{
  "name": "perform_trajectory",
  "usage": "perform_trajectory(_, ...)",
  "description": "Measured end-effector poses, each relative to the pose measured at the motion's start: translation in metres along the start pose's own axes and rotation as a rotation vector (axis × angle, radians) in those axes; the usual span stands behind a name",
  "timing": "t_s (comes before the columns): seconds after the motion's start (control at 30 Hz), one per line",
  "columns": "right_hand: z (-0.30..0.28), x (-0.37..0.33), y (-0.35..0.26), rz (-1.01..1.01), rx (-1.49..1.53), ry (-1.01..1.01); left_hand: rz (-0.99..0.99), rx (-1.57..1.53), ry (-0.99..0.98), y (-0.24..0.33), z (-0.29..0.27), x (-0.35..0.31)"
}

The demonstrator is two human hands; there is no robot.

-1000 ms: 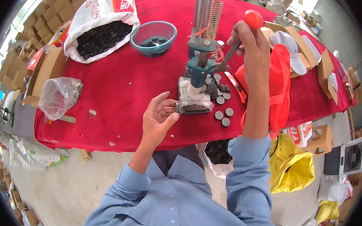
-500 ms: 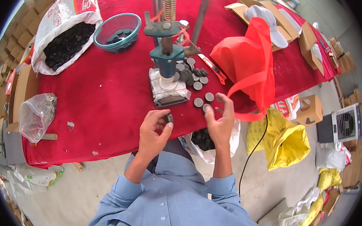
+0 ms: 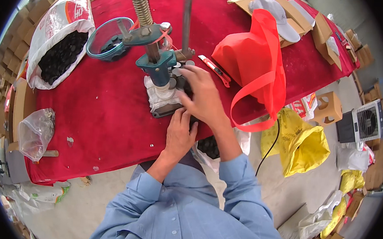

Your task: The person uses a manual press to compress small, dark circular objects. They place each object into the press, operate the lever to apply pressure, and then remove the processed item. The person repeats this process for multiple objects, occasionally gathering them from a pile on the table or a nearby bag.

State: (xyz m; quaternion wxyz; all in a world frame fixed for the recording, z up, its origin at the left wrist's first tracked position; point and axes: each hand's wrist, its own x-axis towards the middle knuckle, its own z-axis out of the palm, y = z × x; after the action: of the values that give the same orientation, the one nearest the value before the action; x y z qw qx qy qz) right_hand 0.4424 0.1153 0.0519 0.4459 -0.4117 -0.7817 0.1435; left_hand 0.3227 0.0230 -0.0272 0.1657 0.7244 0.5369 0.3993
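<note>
A teal hand press [image 3: 157,67] with a coil spring [image 3: 139,2] and an upright lever rod [image 3: 187,14] stands on the red tablecloth [image 3: 108,114]. Its base is wrapped in white plastic [image 3: 155,97]. My right hand [image 3: 201,96] lies palm down over the pile of dark round discs [image 3: 177,72] to the right of the press and hides most of them. Just below it, my left hand [image 3: 179,134] points its fingers at the front of the press base. Only the backs of both hands show, so anything under the fingers is hidden.
A teal bowl [image 3: 102,37] and a white sack of dark discs [image 3: 55,45] lie at the back left. A clear plastic bag [image 3: 35,129] sits near the left edge. An orange utility knife [image 3: 214,68], a red bag [image 3: 252,57], a white cap [image 3: 277,13] and cardboard boxes lie right. A yellow bag [image 3: 304,144] is on the floor.
My right hand let go of the red lever knob, came down and now covers the discs beside the press. My left hand, holding a small disc earlier, moved up to the press base.
</note>
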Motion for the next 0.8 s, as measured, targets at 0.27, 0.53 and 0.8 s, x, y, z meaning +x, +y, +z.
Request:
perform_trajectory(0.27,0.033,0.017,0.052,-0.155,0.028,-0.129,-0.003,-0.093,-0.002,0.006,-0.003,0.004)
perform_trajectory(0.53,0.061,0.063,0.071,0.005,-0.089,-0.215,-0.008,-0.069,-0.026,0.009,-0.005,0.006)
perform_trajectory(0.8,0.082,0.09,0.061,0.281,-0.328,-0.524,-0.003,-0.067,-0.04,0.009,-0.006,0.006)
